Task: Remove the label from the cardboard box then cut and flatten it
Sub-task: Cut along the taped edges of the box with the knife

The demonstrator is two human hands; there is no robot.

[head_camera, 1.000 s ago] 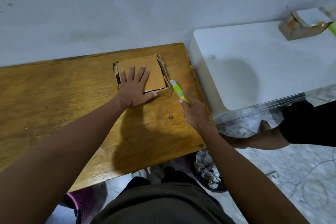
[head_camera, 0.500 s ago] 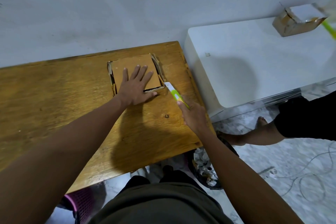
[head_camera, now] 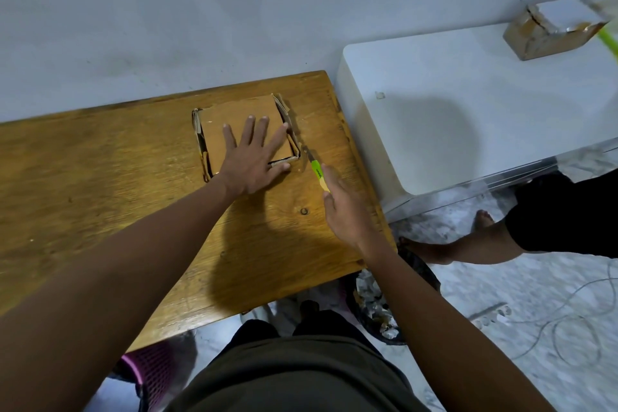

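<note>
cutting stage: box pinned flat, knife at its right corner

head view: while the left hand point(head_camera: 249, 162) lies spread on the cardboard box point(head_camera: 244, 130), fingers straight and apart with the palm pressing down, the right hand point(head_camera: 346, 211) holds a green utility knife point(head_camera: 316, 174), fingers wrapped on the handle and index finger laid along it. the box sits toward 12 o'clock on the wooden table point(head_camera: 100, 177), already squashed low, its side walls bulging out at 9 and 3 o'clock. the blade tip points toward 11 o'clock, just beside the box's near right corner; whether it touches is too small to tell. no label shows on the top face, so i judge the cut is the step in hand. the next move calls for a slit along the right wall, away from the pressing fingers. the table's right edge runs close at 3 o'clock of the knife hand, with a white appliance point(head_camera: 468, 117) beyond; open tabletop lies toward 9 o'clock.
</note>
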